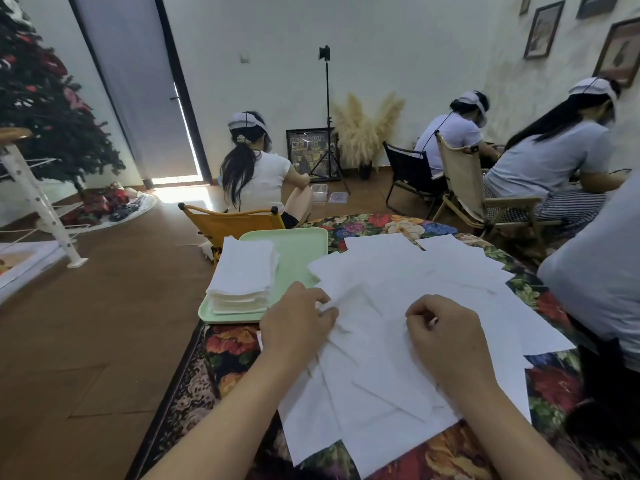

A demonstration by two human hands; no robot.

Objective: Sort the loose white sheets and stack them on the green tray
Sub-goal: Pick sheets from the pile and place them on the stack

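In the head view, we see both forearms reach forward over the desk [433, 455], which wears a flowered cloth. The left hand [298, 327] lies palm down at the left edge of the loose white sheets [398, 306], its grip closed in a pinch on the raised corner of one sheet. The right hand [446, 337] rests knuckles up on the middle of the pile, fingers curled under; we cannot tell whether its grip holds paper. The sheets fan out overlapping, some reaching the near and right desk edges. The green tray [298, 247] sits just left of the pile at the desk's left edge, with a stack of white sheets [244, 275] on its left half and its right half bare. Brown floor [104, 323] opens wide to the left.
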